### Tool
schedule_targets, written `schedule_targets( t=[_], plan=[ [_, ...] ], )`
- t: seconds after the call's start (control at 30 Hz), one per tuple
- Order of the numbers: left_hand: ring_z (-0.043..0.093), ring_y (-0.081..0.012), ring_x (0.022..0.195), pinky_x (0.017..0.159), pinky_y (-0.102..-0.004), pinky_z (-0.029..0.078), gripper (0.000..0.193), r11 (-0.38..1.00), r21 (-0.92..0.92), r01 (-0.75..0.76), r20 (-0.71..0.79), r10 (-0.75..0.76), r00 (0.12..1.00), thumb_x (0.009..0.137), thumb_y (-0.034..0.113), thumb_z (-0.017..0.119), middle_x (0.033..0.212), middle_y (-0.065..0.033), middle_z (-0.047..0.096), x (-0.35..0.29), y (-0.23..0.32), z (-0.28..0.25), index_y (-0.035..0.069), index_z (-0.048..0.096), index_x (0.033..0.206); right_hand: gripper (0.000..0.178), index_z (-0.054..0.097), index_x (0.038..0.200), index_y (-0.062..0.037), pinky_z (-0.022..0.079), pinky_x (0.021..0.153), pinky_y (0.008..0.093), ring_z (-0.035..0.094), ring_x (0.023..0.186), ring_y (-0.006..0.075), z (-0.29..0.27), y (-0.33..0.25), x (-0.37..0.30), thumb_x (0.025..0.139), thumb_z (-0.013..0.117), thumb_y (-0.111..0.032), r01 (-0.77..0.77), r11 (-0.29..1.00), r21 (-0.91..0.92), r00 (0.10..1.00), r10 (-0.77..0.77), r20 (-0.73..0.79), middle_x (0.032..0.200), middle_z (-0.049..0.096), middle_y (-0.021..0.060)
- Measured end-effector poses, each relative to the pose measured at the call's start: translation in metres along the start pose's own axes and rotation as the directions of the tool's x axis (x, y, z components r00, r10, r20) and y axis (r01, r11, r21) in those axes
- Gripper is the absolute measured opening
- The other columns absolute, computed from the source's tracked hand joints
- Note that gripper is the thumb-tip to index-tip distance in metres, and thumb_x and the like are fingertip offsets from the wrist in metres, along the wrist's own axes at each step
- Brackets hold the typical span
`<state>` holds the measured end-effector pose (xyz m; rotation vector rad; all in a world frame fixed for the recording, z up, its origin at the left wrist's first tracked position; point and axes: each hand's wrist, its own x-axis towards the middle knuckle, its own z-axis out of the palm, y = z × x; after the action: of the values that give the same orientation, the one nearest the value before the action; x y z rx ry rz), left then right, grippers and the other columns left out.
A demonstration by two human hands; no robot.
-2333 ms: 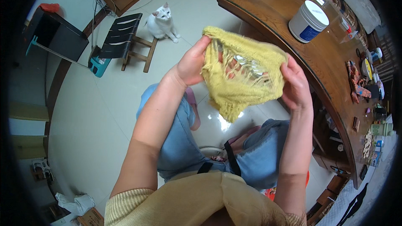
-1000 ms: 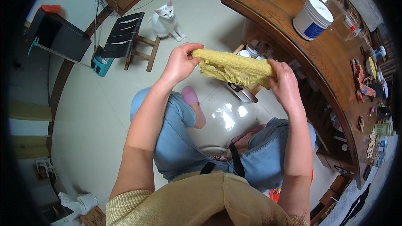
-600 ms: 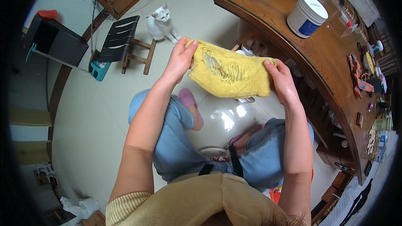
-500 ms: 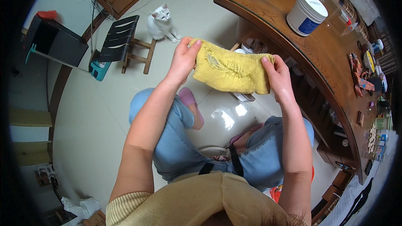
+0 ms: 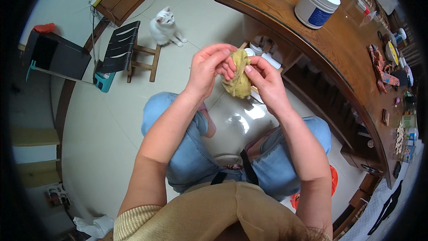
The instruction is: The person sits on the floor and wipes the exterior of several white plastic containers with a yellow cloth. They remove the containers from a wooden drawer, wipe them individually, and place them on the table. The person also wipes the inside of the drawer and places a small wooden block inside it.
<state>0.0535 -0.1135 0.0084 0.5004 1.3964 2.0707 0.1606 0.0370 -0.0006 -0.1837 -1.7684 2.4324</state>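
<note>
Yellow-green crumpled cloth [image 5: 239, 82] – bunched between both hands' fingers, above glossy pale tiled floor [image 5: 107, 143]. Bare right hand [image 5: 268, 85]: thumb and fingers pinching its upper right edge. Bare left hand [image 5: 206, 69]: fingers curled at its left side, can't tell if gripping. Nearer the body than the fingers: light-blue denim jeans [image 5: 191, 151]. Up-left of left fingers: white short-haired cat [image 5: 162, 31], sitting; farther left, black-strapped wooden stool [image 5: 119, 47]. Up-right of right fingers: glossy brown wooden table [image 5: 276, 4] – white cylindrical tub with blue label [image 5: 312, 11] on top.
</note>
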Motion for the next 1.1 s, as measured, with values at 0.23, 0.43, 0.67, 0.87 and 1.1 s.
schedule_targets(
  t=[0.23,0.43,0.67,0.87,1.1],
  plan=[
    [0.065,-0.0167,0.081,0.076,-0.0282,0.053,0.036,0.974,-0.097,0.204,0.175,-0.185,0.967,0.096,0.011,0.051,0.095,-0.0115,0.065,-0.011,-0.014,0.015,-0.007,0.052,0.128,0.027,0.051,0.118,-0.0043,0.047,0.079,0.025,0.058,0.09,0.0077,0.0,0.01,-0.01,0.097,0.059,-0.019,-0.089,0.966,0.241,0.987,0.117,-0.106,0.1,0.06,0.0014],
    [0.065,-0.024,0.095,0.086,-0.0364,0.052,0.044,0.95,-0.079,0.302,-0.141,-0.31,0.94,0.096,0.034,0.055,0.105,-0.0147,0.065,0.0,-0.028,-0.011,-0.004,0.057,0.119,0.029,0.049,0.121,-0.0032,0.045,0.089,0.0261,0.057,0.101,0.0099,0.014,0.0,-0.034,0.098,0.058,-0.018,-0.04,0.932,0.361,0.999,0.05,-0.019,0.11,0.06,0.0039],
    [0.055,-0.026,0.121,0.103,-0.0406,0.044,0.046,0.796,-0.372,0.478,0.282,-0.394,0.875,0.097,0.027,0.055,0.13,-0.0147,0.056,-0.017,-0.03,-0.007,-0.001,0.047,0.132,0.035,0.049,0.127,-0.0028,0.046,0.096,0.0298,0.06,0.108,0.0146,-0.025,0.015,-0.038,0.097,0.058,-0.018,-0.099,0.88,0.465,0.97,0.189,-0.151,0.118,0.062,0.0076],
    [0.062,-0.0231,0.111,0.096,-0.0357,0.05,0.039,0.809,-0.226,0.543,0.318,-0.466,0.826,0.091,0.007,0.062,0.123,-0.0127,0.061,-0.008,-0.036,0.028,0.0,0.05,0.128,0.051,0.041,0.14,-0.006,0.046,0.101,0.0355,0.056,0.12,0.0231,-0.047,0.051,-0.07,0.096,0.06,-0.024,-0.419,0.449,0.789,0.901,0.314,0.299,0.133,0.055,0.011],
    [0.064,-0.0173,0.099,0.087,-0.0289,0.053,0.029,0.918,0.087,0.386,-0.011,-0.386,0.922,0.092,0.009,0.062,0.112,-0.0101,0.065,0.034,-0.079,0.034,0.001,0.057,0.12,0.047,0.051,0.132,-0.0047,0.049,0.09,0.0315,0.059,0.107,0.0174,-0.066,0.043,-0.054,0.095,0.062,-0.032,-0.34,0.867,0.365,0.86,0.443,-0.251,0.12,0.062,0.0062]
  ],
)
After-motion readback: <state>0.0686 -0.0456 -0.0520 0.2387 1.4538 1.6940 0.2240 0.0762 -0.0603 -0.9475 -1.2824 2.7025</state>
